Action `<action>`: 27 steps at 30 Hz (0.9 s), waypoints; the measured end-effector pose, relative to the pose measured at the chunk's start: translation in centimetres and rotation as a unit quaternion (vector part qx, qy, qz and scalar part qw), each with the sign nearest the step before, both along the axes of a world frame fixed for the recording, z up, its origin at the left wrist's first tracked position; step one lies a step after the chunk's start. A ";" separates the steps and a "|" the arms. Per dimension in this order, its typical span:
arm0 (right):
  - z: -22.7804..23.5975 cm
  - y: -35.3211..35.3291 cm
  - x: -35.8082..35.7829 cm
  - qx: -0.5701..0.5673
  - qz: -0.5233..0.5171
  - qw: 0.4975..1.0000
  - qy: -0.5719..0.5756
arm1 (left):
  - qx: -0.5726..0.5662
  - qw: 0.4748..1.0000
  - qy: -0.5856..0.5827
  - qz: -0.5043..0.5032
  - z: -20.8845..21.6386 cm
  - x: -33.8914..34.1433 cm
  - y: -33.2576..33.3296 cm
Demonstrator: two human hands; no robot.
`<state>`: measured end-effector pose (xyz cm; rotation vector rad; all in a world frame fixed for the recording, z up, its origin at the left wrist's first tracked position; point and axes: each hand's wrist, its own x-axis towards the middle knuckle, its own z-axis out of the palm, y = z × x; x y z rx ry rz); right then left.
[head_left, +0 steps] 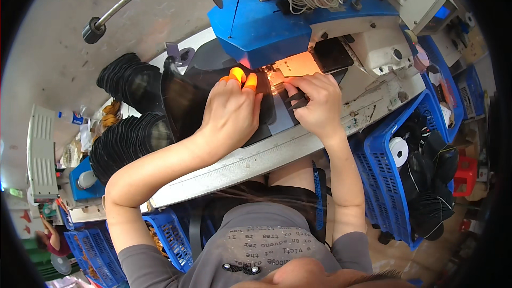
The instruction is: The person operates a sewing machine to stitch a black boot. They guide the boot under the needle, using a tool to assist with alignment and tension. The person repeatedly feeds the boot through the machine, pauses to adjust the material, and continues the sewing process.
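Observation:
My left hand [232, 109] lies flat on a black fabric piece [184, 98] on the sewing table, two fingertips in orange caps [244, 78] close to the needle area. My right hand [314, 101] pinches the same piece's edge, with small black strips under its fingers, just right of the presser foot [273, 74]. A lamp lights the spot orange. The blue and white sewing machine [266, 29] stands right behind both hands.
Stacks of black fabric pieces [128, 136] sit at the table's left. A blue crate [397, 176] with black pieces and a white tape roll [398, 151] stands to my right. Another blue crate [165, 234] is under the table edge [256, 162]. Cords hang above the machine.

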<state>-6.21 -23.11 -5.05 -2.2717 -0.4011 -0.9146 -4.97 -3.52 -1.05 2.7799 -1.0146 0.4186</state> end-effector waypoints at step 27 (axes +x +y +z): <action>-0.3 -0.1 0.0 0.012 0.003 1.000 -0.001 | 0.197 0.979 -0.045 -0.012 1.0 3.1 2.3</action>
